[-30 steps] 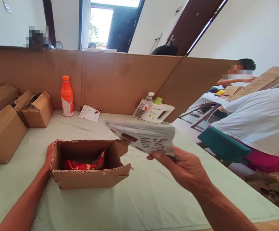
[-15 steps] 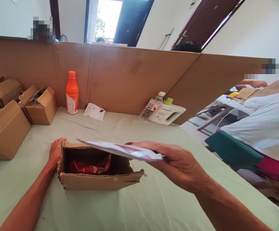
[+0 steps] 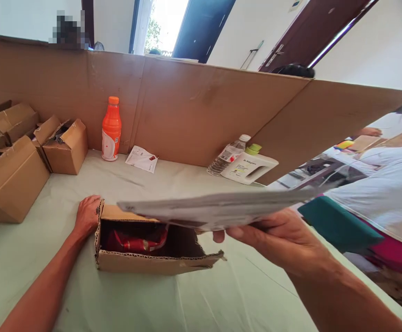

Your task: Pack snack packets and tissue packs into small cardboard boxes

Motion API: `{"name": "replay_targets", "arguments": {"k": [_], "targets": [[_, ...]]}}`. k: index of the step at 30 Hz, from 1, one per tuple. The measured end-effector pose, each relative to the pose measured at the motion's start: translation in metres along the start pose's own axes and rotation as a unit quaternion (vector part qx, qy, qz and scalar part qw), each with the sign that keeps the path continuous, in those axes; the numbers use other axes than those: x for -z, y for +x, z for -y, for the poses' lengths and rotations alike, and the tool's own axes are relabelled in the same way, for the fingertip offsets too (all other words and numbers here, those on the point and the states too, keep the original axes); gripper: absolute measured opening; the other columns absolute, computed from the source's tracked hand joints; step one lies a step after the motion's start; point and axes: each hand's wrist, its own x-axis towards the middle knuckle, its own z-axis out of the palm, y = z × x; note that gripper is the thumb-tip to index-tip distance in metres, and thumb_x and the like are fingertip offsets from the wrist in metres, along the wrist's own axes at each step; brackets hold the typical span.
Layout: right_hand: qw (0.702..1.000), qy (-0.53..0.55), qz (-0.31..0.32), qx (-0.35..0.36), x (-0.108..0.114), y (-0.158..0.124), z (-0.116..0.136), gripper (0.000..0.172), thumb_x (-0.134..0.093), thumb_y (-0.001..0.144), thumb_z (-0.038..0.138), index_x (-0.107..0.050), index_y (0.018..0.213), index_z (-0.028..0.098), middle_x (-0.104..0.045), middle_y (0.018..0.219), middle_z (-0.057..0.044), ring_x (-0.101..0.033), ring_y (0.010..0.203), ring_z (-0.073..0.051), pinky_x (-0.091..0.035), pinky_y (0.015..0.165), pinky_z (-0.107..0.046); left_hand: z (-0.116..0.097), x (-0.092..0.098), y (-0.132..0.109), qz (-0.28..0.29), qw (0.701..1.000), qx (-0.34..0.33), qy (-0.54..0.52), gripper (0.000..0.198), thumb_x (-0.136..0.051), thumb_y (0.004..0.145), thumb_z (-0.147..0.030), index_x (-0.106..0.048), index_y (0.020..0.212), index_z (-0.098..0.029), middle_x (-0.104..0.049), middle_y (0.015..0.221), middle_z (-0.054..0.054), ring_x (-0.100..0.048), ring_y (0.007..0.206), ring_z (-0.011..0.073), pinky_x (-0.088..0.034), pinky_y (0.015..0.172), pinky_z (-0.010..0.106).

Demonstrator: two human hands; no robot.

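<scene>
A small open cardboard box (image 3: 159, 265) with torn edges stands on the pale green cloth in front of me. Inside it lies a shiny red packet (image 3: 135, 243); its far side is in shadow. My left hand (image 3: 89, 213) holds the box at its left end, its fingers by the far corner and partly hidden. Above the box's right half, my right hand (image 3: 284, 240) grips a sheet of paper (image 3: 214, 207) by its near edge, thumb and fingers closed on it. The sheet is seen nearly edge-on, smeared by motion, and covers part of the box opening.
Several cardboard boxes (image 3: 17, 180) stand at the left. Along the cardboard partition (image 3: 194, 106) are an orange bottle (image 3: 111, 131), a printed card (image 3: 141, 159), a clear plastic bottle (image 3: 226, 156) and a white jug (image 3: 249, 166), both tilted. Another person (image 3: 387, 184) sits beyond the table's right edge.
My right hand has moved to the right with the sheet, which has turned and shows more of its width. My left hand stays at the box. The whole view has shifted slightly.
</scene>
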Motion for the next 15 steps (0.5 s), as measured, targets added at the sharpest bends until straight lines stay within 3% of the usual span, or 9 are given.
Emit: {"name": "replay_targets", "arguments": {"k": [4, 6, 11, 15], "targets": [[0.996, -0.013, 0.093, -0.007, 0.001, 0.006, 0.007, 0.038, -0.06, 0.095, 0.055, -0.08, 0.105, 0.025, -0.08, 0.09, -0.008, -0.074, 0.075, -0.02, -0.059, 0.063, -0.026, -0.004, 0.007, -0.001, 0.015, 1.0, -0.006, 0.017, 0.031, -0.065, 0.097, -0.036, -0.064, 0.122, -0.019, -0.062, 0.134, 0.01, -0.061, 0.122, 0.0272, -0.05, 0.104, 0.053], [0.995, -0.013, 0.094, -0.005, 0.003, 0.006, 0.008, 0.041, -0.061, 0.094, 0.058, -0.08, 0.11, 0.025, -0.08, 0.1, -0.01, -0.076, 0.085, -0.023, -0.061, 0.07, -0.029, -0.005, 0.009, -0.001, 0.02, 1.0, -0.007, 0.022, 0.03, -0.065, 0.097, -0.036, -0.065, 0.122, -0.019, -0.062, 0.135, 0.01, -0.061, 0.122, 0.0266, -0.05, 0.104, 0.053], [0.997, 0.065, -0.024, -0.031, 0.012, -0.007, -0.002, 0.026, -0.069, 0.088, 0.054, -0.078, 0.085, 0.03, -0.075, 0.071, -0.003, -0.067, 0.054, -0.02, -0.058, 0.052, -0.032, -0.006, 0.007, 0.0, 0.019, 0.999, 0.004, 0.033, 0.031, -0.064, 0.097, -0.037, -0.064, 0.122, -0.019, -0.063, 0.134, 0.01, -0.062, 0.119, 0.0267, -0.052, 0.102, 0.051], [0.994, 0.055, 0.036, -0.083, 0.014, -0.012, -0.008, 0.036, -0.069, 0.088, 0.056, -0.075, 0.073, 0.024, -0.072, 0.067, -0.005, -0.067, 0.057, -0.021, -0.058, 0.052, -0.032, -0.007, 0.006, 0.0, 0.017, 0.999, 0.011, 0.029, 0.03, -0.064, 0.097, -0.036, -0.064, 0.122, -0.019, -0.063, 0.133, 0.01, -0.062, 0.119, 0.0262, -0.052, 0.102, 0.051]]}}
